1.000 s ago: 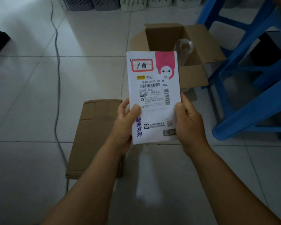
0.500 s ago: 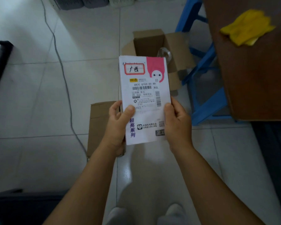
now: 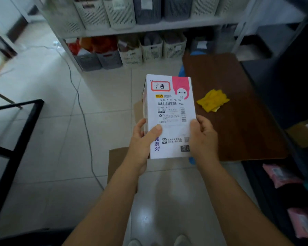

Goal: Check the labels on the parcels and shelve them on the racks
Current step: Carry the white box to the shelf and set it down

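White cardboard with a pink corner — the parcel (image 3: 169,116) stands upright between my hands, its long axis running away from me toward the rack (image 3: 149,27) ahead. My left hand (image 3: 142,141) grips the lower left edge with the thumb pressed on the face just under the shipping label (image 3: 171,110); my right hand (image 3: 203,137) clamps the lower right edge the same way. Both grasp it equally, neither nearer the shelves. The label faces me, readable, with a red-framed sticker at the top. Baskets (image 3: 149,48) line the rack beyond the parcel's far end — so shelving it, I judge, means carrying it straight forward. A brown bench (image 3: 238,121) sits to my right, a yellow cloth (image 3: 212,102) on it.
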Demonstrator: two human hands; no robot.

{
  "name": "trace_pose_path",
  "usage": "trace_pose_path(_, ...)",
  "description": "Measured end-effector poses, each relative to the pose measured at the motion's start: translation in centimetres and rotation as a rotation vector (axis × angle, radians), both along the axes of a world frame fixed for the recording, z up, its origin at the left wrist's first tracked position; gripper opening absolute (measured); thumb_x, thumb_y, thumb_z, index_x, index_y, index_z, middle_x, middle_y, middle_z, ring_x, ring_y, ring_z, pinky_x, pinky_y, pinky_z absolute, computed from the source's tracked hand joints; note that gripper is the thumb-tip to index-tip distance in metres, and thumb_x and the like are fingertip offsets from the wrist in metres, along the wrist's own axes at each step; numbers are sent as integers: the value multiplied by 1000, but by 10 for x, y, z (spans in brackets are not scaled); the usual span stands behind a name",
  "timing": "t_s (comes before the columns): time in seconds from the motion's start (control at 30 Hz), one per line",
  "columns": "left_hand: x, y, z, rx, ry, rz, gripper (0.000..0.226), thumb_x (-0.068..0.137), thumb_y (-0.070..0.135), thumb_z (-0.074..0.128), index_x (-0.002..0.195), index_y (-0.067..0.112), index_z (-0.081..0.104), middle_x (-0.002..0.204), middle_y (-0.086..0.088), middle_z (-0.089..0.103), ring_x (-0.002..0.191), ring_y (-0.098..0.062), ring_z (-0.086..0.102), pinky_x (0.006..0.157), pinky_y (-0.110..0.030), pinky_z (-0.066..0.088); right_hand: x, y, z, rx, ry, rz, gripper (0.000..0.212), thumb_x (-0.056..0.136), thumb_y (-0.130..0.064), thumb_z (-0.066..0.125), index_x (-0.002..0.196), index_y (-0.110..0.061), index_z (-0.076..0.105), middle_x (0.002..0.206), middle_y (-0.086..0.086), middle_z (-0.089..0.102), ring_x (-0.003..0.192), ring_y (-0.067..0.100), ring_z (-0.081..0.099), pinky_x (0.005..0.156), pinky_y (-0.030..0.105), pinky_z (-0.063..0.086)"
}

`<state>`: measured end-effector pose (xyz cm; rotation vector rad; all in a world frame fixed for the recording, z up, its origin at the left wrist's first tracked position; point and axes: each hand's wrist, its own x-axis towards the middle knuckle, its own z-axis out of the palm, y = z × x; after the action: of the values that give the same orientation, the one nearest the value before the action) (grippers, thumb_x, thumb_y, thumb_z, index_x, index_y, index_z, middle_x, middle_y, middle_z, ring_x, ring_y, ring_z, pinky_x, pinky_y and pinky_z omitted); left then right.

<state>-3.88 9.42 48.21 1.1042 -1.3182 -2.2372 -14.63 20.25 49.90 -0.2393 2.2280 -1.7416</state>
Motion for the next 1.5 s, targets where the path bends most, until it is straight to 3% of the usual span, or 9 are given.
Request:
trace_pose_path(0.1,-16,9,43,-20,30,-5,91,68,31,77,149,19,37,128,-10,69,81,-14,78,72,-37,62,-11,9,43,-12,-6,-37,13,96,-20,48,106,-20,57,88,-6,63,76,13,61,68,33,52)
trace_pose_path(0.3,-37,34,105,-43,86,-115,78,75,28,79,144,15,43,88,4,82,75,-13,79,66,-31,63,-20,47,117,15,19,-98,8,95,-23,48,96,-26,56,86,-10,63,89,21,65,79,40,54)
trace_pose_path(0.43,-46,61,135,-49,82,-227,71,84,28,77,145,13,42,120,-11,75,87,-23,79,75,-38,64,-15,87,155,39,2,-171,18,95,-26,46,108,-24,58,97,-2,69,85,19,68,76,41,58)
trace_pose_path(0.6,-54,104,161,2,112,-398,60,89,26,73,140,16,43,116,-14,77,97,-32,77,92,-53,59,6,144,186,-19,4,-301,16,96,-24,45,102,-33,57,89,-9,68,72,9,66,54,24,52)
trace_pose_path(0.77,-61,154,181,15,196,-608,68,79,34,77,138,11,52,118,-17,76,104,-37,75,81,-45,63,34,202,213,-66,16,-493,22,96,-21,48,85,-36,60,85,-6,69,74,16,66,69,34,56)
trace_pose_path(0.9,-64,201,195,51,254,-792,85,63,43,81,138,12,55,122,-18,74,110,-39,72,91,-54,59,62,251,230,-113,30,-649,18,95,-23,49,97,-33,64,86,-4,72,69,14,67,60,30,56)
trace_pose_path(1.1,-57,284,214,89,302,-1041,94,57,47,81,140,13,52,122,-17,74,111,-38,72,96,-56,56,111,323,252,-153,56,-891,15,93,-27,52,91,-33,66,89,0,75,77,21,72,71,41,60)
trace_pose_path(1.27,-44,349,223,117,293,-1236,98,56,50,84,143,20,49,122,-16,75,111,-38,72,98,-61,54,154,374,267,-142,113,-1037,16,96,-27,49,97,-34,63,83,-3,74,62,11,69,50,25,55)
trace_pose_path(1.5,-17,445,234,187,271,-1462,102,55,49,84,145,21,46,124,-16,74,113,-38,71,98,-61,54,212,447,281,-135,138,-1243,15,95,-27,50,92,-37,61,82,-4,75,68,15,72,62,35,59)
